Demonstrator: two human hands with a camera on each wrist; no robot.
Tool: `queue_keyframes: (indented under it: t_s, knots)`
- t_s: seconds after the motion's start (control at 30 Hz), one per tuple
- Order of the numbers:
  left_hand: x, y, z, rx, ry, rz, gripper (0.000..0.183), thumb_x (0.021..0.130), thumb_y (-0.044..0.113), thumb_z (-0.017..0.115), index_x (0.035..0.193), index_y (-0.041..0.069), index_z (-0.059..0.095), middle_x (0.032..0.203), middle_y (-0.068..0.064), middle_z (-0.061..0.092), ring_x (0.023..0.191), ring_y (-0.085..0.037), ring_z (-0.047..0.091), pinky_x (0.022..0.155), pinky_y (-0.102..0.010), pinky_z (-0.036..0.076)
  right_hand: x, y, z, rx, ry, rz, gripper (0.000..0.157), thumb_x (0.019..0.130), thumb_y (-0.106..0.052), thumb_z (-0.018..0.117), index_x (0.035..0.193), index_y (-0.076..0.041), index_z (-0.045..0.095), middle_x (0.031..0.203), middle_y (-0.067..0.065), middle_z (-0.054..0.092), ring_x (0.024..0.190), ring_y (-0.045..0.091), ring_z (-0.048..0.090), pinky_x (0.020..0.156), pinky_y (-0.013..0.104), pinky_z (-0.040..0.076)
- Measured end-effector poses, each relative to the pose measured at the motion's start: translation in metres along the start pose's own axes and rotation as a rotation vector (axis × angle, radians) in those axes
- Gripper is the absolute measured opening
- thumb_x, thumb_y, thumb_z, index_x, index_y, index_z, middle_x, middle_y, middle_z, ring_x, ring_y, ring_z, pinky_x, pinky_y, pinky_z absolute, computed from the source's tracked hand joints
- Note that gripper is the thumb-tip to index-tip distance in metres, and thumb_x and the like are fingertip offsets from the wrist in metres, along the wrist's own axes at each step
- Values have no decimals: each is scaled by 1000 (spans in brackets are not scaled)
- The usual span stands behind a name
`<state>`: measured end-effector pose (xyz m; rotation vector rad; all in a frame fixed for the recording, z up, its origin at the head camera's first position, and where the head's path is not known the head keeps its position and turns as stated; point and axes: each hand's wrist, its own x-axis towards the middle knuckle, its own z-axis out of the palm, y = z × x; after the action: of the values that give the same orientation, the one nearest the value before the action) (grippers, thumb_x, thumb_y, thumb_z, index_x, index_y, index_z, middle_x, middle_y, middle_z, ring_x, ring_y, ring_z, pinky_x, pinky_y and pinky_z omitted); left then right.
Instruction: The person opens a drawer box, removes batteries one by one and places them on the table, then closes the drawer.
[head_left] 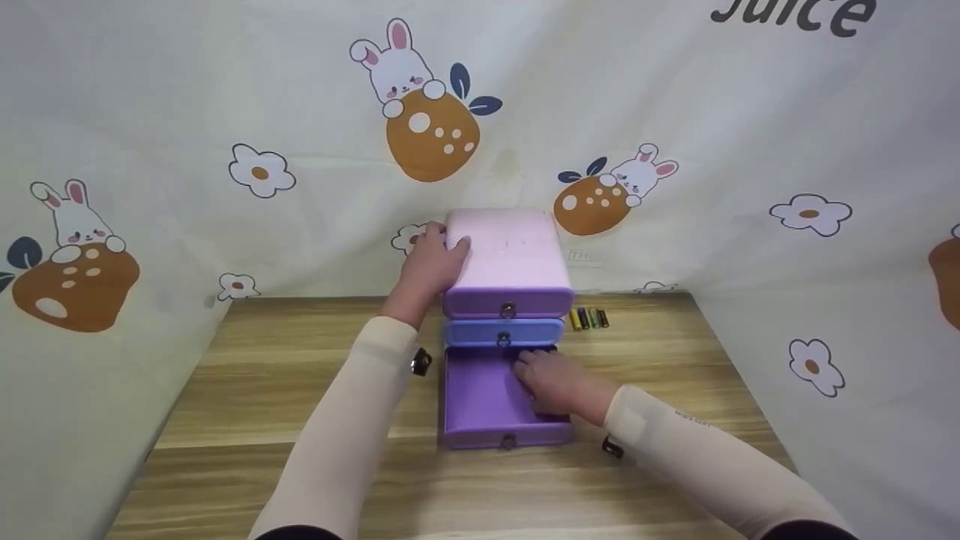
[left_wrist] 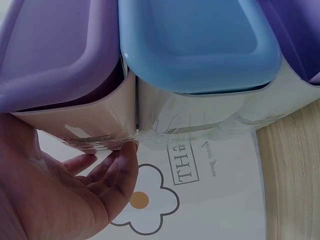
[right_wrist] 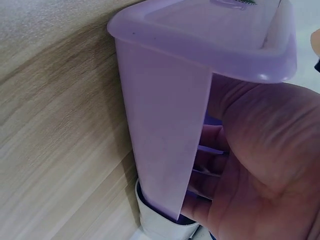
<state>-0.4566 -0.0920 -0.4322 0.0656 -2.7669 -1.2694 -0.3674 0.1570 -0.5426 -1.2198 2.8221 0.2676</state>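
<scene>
A small drawer cabinet (head_left: pixel 504 251) with a pink top stands at the back of the table. Its upper purple drawer (head_left: pixel 480 304) and blue drawer (head_left: pixel 469 333) are closed, while the bottom purple drawer (head_left: pixel 484 390) is pulled far out. My left hand (head_left: pixel 433 262) rests on the cabinet's upper left edge, thumb over the top and loosely bent fingers (left_wrist: pixel 122 172) against the side. Inside the bottom drawer, at its right side, is my right hand (head_left: pixel 556 381). Its fingers (right_wrist: pixel 210 160) reach in behind the drawer wall; the fingertips are hidden, and no held thing shows.
Several batteries (head_left: pixel 589 319) lie in a row right of the cabinet. The wooden table (head_left: pixel 300 405) is bordered by a pale printed cloth (head_left: pixel 315 90) behind and at the sides. Small metal ring pulls (head_left: pixel 508 441) are on the drawer fronts.
</scene>
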Motion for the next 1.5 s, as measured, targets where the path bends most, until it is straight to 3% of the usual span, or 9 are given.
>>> queue_keyframes:
  t_s: [0.4, 0.7, 0.87, 1.17, 1.5]
  knots:
    - [1, 1, 0, 30, 4, 13, 74, 110, 56, 50, 161, 3, 41, 155, -22, 57, 143, -41, 57, 118, -55, 45, 0, 6, 4, 17, 98, -78, 33, 85, -20, 83, 110, -3, 71, 110, 15, 71, 95, 33, 68, 89, 50, 60]
    - [-1, 1, 0, 17, 4, 3, 73, 111, 55, 51, 160, 3, 42, 156, -21, 56, 144, -41, 56, 120, -55, 44, -2, 10, 5, 39, 119, -95, 38, 87, -30, 85, 114, -7, 71, 115, 10, 70, 95, 27, 67, 89, 47, 60]
    - [-1, 1, 1, 28, 7, -1, 72, 111, 56, 50, 160, 4, 42, 155, -22, 56, 144, -41, 56, 120, -54, 44, -6, 10, -2, 75, 116, -114, 39, 86, -34, 86, 112, -10, 69, 116, 9, 70, 92, 25, 66, 89, 47, 61]
    - [-1, -1, 0, 2, 8, 17, 71, 110, 55, 51, 158, 3, 43, 152, -21, 57, 141, -40, 57, 118, -55, 44, -22, 9, -20, 144, 178, -154, 29, 82, -29, 85, 99, -18, 64, 97, -6, 54, 79, 14, 53, 74, 38, 55]
    - [-2, 0, -1, 3, 20, 21, 71, 111, 54, 52, 158, 2, 44, 153, -23, 57, 144, -42, 55, 120, -55, 43, -40, 11, -38, 170, 185, -136, 32, 84, -25, 84, 112, -14, 72, 106, -3, 60, 90, 16, 58, 84, 39, 59]
